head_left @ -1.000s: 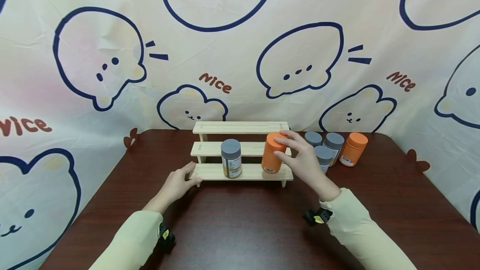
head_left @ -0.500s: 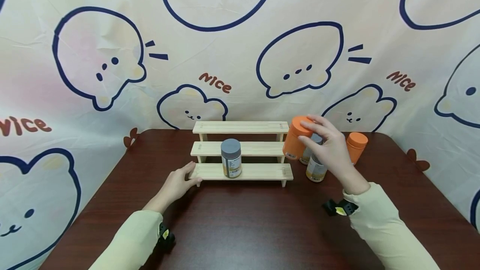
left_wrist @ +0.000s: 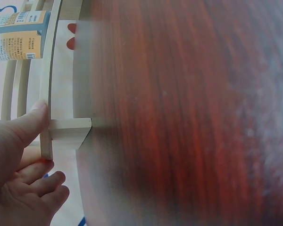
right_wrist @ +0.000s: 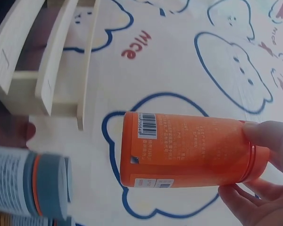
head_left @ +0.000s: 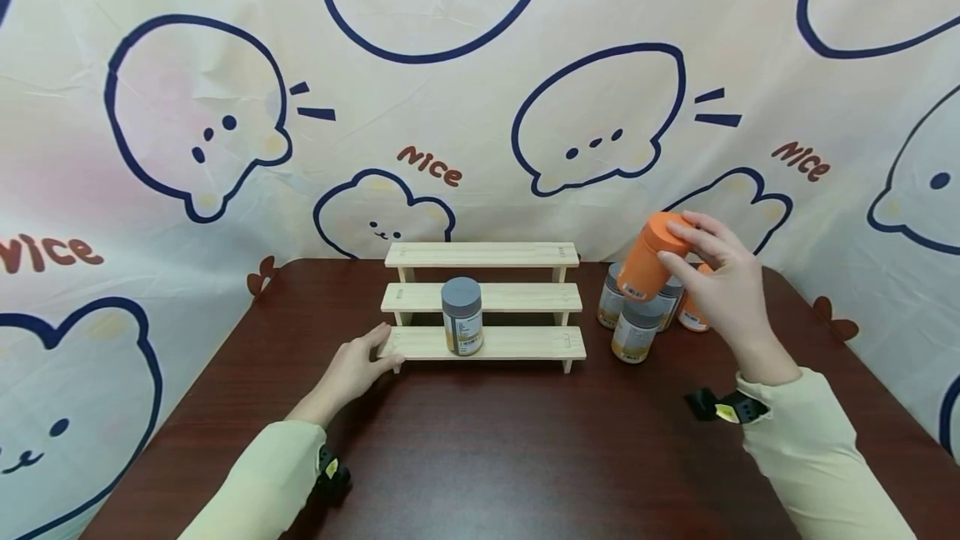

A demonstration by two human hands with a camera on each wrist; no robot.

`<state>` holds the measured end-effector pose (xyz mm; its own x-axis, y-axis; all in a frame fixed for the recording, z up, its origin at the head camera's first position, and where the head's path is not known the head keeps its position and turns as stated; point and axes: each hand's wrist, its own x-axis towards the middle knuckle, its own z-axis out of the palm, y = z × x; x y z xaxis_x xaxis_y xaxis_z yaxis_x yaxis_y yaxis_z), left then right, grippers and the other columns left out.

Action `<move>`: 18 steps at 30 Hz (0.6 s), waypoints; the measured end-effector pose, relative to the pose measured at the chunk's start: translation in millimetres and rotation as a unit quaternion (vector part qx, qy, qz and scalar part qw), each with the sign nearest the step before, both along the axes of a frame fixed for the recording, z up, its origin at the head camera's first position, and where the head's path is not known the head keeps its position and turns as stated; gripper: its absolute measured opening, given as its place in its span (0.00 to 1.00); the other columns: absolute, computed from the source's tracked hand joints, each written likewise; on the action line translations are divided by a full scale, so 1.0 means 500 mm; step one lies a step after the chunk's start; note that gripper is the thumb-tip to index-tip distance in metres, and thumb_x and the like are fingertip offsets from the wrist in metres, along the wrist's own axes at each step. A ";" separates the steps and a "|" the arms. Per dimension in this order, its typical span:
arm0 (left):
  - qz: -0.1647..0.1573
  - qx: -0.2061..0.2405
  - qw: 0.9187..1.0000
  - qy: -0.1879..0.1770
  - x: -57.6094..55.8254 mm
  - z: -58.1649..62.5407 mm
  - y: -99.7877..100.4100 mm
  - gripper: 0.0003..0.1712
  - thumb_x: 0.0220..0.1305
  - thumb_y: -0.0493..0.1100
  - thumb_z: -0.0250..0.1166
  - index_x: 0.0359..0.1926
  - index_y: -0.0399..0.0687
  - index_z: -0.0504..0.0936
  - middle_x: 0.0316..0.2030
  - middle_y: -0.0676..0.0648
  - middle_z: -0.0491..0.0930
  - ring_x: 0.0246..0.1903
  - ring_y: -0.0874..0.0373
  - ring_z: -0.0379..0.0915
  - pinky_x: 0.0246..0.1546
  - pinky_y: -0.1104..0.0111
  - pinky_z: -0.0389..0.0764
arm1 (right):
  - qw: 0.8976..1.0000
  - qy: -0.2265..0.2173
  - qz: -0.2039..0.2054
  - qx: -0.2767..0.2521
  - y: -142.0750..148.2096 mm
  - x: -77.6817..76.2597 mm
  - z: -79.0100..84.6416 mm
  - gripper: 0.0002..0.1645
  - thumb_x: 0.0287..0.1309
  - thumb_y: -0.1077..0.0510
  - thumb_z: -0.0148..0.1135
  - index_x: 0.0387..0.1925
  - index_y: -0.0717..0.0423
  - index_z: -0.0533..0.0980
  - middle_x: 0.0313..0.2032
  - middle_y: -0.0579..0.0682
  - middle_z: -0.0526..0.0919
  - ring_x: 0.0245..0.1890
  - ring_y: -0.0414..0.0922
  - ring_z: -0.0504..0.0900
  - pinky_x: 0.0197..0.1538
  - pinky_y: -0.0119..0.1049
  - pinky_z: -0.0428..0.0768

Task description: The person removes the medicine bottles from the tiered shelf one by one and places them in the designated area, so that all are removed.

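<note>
My right hand (head_left: 723,282) holds an orange bottle (head_left: 647,263) by its cap end, tilted in the air above the group of bottles at the right. In the right wrist view the thumb and fingers pinch around the orange bottle (right_wrist: 184,148), whose barcode label shows. My left hand (head_left: 356,373) pinches the left end of the bottom plank of a three-tier wooden shelf (head_left: 525,344); in the left wrist view the thumb lies on top of the plank (left_wrist: 46,84). A grey-capped bottle (head_left: 462,319) stands upright on that bottom tier, near its middle.
Right of the shelf stand several grey-capped bottles, one in front (head_left: 633,336) and one farther left (head_left: 611,298). Another orange bottle (head_left: 692,317) is partly hidden behind my right hand. A patterned cloth (head_left: 480,107) hangs behind the dark wooden table (head_left: 480,448).
My right hand has lifted the orange bottle off the bottom tier and carried it right and up, over the other bottles. The left hand stays at the shelf's left end.
</note>
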<state>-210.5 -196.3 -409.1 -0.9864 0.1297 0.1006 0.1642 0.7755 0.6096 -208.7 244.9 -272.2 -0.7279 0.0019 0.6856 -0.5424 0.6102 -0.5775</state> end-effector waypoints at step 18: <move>0.002 -0.001 1.000 0.002 0.000 0.000 0.000 0.36 0.60 0.47 0.64 0.63 0.32 0.64 0.63 0.34 0.60 0.62 0.40 0.55 0.56 0.49 0.62 | 0.994 -0.041 -0.100 0.006 0.090 0.003 -0.030 0.25 0.56 0.56 0.64 0.54 0.62 0.75 0.58 0.52 0.69 0.53 0.48 0.72 0.51 0.26 0.70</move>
